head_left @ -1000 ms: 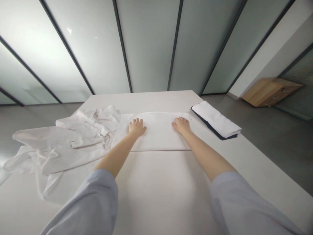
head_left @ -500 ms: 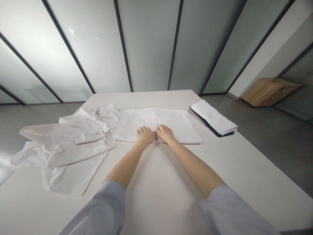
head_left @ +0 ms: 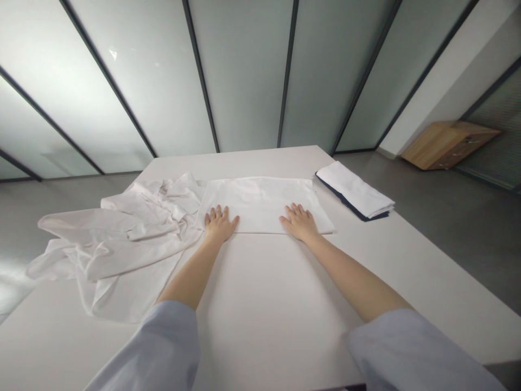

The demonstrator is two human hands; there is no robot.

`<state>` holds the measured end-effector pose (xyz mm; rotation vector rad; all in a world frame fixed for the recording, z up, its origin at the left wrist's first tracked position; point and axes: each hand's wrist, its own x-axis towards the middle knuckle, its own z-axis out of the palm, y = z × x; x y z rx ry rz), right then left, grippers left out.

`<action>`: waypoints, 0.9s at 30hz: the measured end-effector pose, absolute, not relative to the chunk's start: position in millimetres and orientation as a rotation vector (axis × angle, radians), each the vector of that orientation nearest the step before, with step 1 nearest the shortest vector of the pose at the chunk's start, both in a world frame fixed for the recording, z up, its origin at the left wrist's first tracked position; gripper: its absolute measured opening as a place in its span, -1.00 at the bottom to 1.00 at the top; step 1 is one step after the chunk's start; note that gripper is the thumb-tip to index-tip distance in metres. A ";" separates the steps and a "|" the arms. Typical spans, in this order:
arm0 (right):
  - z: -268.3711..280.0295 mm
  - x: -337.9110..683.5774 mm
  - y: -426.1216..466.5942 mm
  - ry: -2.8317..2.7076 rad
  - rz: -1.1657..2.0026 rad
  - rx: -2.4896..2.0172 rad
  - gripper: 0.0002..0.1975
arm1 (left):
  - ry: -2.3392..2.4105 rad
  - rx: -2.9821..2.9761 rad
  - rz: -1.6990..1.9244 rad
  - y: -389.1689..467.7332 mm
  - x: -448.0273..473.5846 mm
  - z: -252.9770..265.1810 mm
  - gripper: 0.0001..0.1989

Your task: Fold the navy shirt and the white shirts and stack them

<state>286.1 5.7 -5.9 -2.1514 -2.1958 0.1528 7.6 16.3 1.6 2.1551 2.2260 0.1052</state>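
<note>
A folded white cloth (head_left: 260,203) lies flat in a wide rectangle across the middle of the table. My left hand (head_left: 220,224) rests on its near left part, fingers spread and palm down. Toward the near right corner, my right hand (head_left: 300,221) presses flat on the same cloth, its fingers also apart. Neither hand grips anything. Beside the left end of the folded cloth sits a crumpled heap of white fabric (head_left: 134,233), which touches or slightly overlaps it; I cannot tell which.
On the right of the white table (head_left: 268,315) lies a stack of folded white cloth (head_left: 354,187) over a dark navy cloth (head_left: 368,218). Frosted glass panels (head_left: 244,76) stand behind the table. A wooden cabinet (head_left: 439,144) is on the floor at the far right.
My hands have moved apart from the middle of the folded cloth's near edge, left hand leftward and right hand rightward. Their fingers have spread out flat. The view has shifted slightly.
</note>
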 end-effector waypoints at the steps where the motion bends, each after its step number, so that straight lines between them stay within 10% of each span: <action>1: -5.8 299.8 4.4 -2.164 0.149 -2.197 -0.34 | 2.252 2.154 0.108 16.8 -1.0 1.1 -0.26; 21: 3.7 365.0 31.4 -1.846 -0.283 -2.327 -0.39 | 1.924 2.549 -0.150 -30.9 -16.8 40.8 -0.51; 27: -1.4 278.2 5.8 -2.102 0.109 -2.222 -0.32 | 1.932 2.532 -0.023 -30.4 -0.8 14.2 -0.41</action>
